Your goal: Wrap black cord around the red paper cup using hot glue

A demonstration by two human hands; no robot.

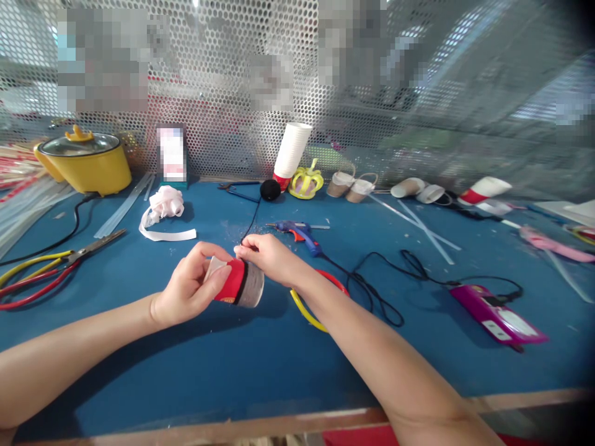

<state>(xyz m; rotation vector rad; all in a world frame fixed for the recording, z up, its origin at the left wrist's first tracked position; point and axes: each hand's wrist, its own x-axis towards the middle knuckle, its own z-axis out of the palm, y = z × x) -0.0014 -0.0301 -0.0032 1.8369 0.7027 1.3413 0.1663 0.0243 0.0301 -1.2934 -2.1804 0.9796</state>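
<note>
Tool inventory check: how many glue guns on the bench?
1. The blue glue gun lies on the blue mat just beyond the right hand, cord trailing right. Blurred far-right edge could hide another.

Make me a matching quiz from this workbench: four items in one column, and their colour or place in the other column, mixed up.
1 pot
2 glue gun
3 cup
4 ribbon

A white, loosely coiled
B gripped by the left hand, with the right hand on it
C yellow, far left
D blue, just beyond the right hand

Pairs: 1-C, 2-D, 3-B, 4-A
</note>
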